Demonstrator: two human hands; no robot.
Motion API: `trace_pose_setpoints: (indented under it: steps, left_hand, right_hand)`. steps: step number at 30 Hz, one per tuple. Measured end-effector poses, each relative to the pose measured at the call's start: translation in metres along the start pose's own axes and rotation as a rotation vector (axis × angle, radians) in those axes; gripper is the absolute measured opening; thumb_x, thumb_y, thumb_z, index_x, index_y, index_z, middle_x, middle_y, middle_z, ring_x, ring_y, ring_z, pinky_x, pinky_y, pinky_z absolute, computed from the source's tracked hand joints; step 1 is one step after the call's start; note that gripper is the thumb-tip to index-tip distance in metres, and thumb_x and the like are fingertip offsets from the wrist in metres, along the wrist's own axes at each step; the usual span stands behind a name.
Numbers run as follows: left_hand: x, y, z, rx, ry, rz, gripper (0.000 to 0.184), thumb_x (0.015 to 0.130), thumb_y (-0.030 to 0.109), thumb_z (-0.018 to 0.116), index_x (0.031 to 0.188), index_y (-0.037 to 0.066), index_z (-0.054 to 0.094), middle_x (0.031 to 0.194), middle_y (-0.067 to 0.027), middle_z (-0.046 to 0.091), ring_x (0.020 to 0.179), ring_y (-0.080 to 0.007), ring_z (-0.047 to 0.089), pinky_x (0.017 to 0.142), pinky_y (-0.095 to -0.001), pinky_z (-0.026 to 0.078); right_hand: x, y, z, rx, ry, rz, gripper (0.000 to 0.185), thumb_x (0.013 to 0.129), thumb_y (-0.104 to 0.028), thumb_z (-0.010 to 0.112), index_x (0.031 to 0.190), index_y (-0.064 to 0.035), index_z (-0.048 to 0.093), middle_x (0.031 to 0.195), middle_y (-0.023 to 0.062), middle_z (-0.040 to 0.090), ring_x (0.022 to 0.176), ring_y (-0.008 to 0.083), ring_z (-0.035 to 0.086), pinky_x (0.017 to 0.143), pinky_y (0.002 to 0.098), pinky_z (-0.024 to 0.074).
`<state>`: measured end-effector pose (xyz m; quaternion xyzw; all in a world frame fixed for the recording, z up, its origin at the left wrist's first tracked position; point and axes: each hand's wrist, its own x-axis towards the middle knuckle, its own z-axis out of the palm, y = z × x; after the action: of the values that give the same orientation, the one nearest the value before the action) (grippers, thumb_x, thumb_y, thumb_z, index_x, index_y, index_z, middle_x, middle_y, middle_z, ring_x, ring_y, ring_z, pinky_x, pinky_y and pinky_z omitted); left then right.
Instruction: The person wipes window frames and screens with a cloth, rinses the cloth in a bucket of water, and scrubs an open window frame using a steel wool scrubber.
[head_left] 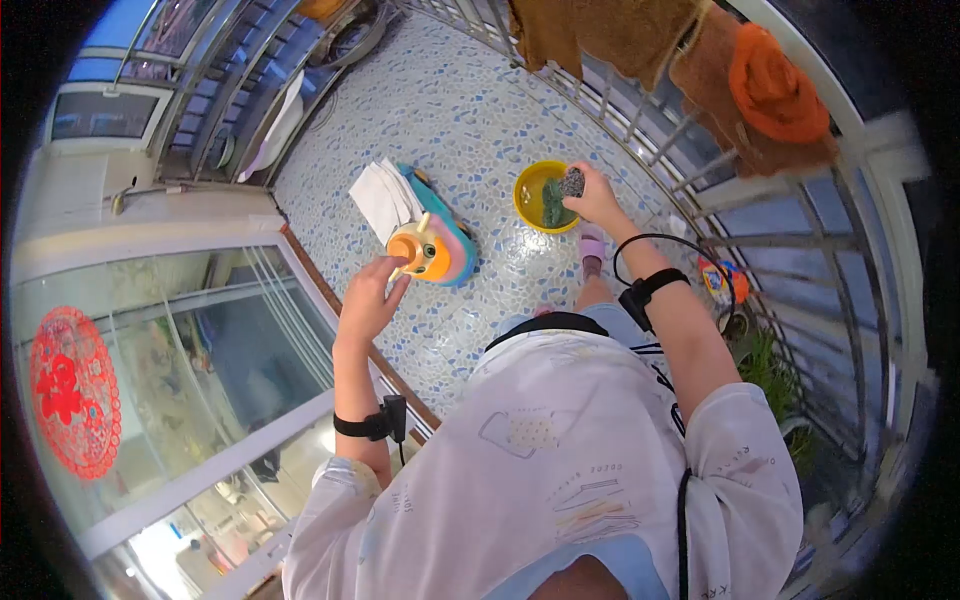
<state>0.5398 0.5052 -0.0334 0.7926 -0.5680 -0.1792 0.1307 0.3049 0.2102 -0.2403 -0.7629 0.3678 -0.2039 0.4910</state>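
A grey mesh scrubber (572, 183) is pinched in my right hand (594, 196) over the right side of a yellow basin (521, 203). Green cloth-like material (553, 204) lies in the basin. My left hand (372, 296) is beside the orange and cream animal head of a child's ride-on toy (460, 256); the fingertips are at its orange round part (403, 246), and the exact contact is hard to make out. White cloths (385, 200) lie on the toy's far end.
Metal railings (700, 190) run along the right, with brown mats and an orange cloth (775, 85) over them. Plants (765, 370) stand at lower right. A glass door (200, 350) is at left, a metal rack (225, 90) at upper left. My slippered foot (591, 250) is below the basin.
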Motion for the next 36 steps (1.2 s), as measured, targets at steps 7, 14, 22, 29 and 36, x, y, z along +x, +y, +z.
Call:
trace_pose_setpoints:
  steps: [7, 14, 22, 29, 36]
  left_hand:
    - [0.072, 0.038, -0.009, 0.012, 0.075, -0.048, 0.022, 0.087, 0.012, 0.062, 0.106, 0.001, 0.061, 0.103, -0.0182, 0.064, 0.096, -0.0366, 0.061, 0.083, -0.0421, 0.048]
    - [0.077, 0.057, -0.016, -0.004, 0.16, -0.13, 0.022, 0.087, 0.014, 0.062, 0.106, 0.002, 0.061, 0.102, -0.0163, 0.064, 0.095, -0.0361, 0.061, 0.082, -0.0425, 0.048]
    - [0.084, 0.02, -0.021, -0.02, 0.235, -0.162, 0.022, 0.087, 0.016, 0.062, 0.105, 0.005, 0.061, 0.1, -0.0145, 0.064, 0.091, -0.0355, 0.063, 0.079, -0.0441, 0.049]
    - [0.128, -0.045, -0.047, -0.076, 0.109, -0.098, 0.025, 0.089, 0.015, 0.06, 0.11, 0.003, 0.061, 0.105, -0.0169, 0.063, 0.099, -0.0366, 0.06, 0.086, -0.0422, 0.047]
    - [0.171, -0.119, -0.072, -0.072, 0.076, 0.018, 0.024, 0.089, 0.017, 0.059, 0.109, 0.003, 0.061, 0.104, -0.0163, 0.063, 0.097, -0.0373, 0.059, 0.085, -0.0431, 0.047]
  right_hand:
    - [0.066, 0.001, -0.025, -0.031, -0.204, 0.117, 0.053, 0.066, -0.009, 0.072, 0.115, -0.01, 0.053, 0.091, 0.0159, 0.065, 0.077, 0.0313, 0.067, 0.066, 0.0401, 0.0542]
    - [0.115, 0.001, -0.03, -0.13, -0.38, 0.062, 0.056, 0.066, -0.009, 0.073, 0.118, -0.0095, 0.052, 0.092, 0.0167, 0.065, 0.074, 0.0303, 0.067, 0.063, 0.0393, 0.0543]
    - [0.155, -0.006, -0.01, -0.123, -0.473, -0.006, 0.058, 0.065, -0.008, 0.076, 0.117, -0.0096, 0.051, 0.093, 0.0154, 0.063, 0.076, 0.0277, 0.066, 0.065, 0.039, 0.0534]
    - [0.169, -0.02, 0.002, -0.156, -0.448, 0.061, 0.06, 0.062, -0.009, 0.075, 0.117, -0.0098, 0.051, 0.09, 0.015, 0.063, 0.078, 0.0286, 0.065, 0.068, 0.0395, 0.053]
    - [0.171, -0.031, 0.03, -0.245, -0.301, 0.074, 0.049, 0.064, -0.009, 0.072, 0.109, -0.008, 0.052, 0.075, 0.0087, 0.057, 0.065, 0.0208, 0.057, 0.061, 0.034, 0.048]
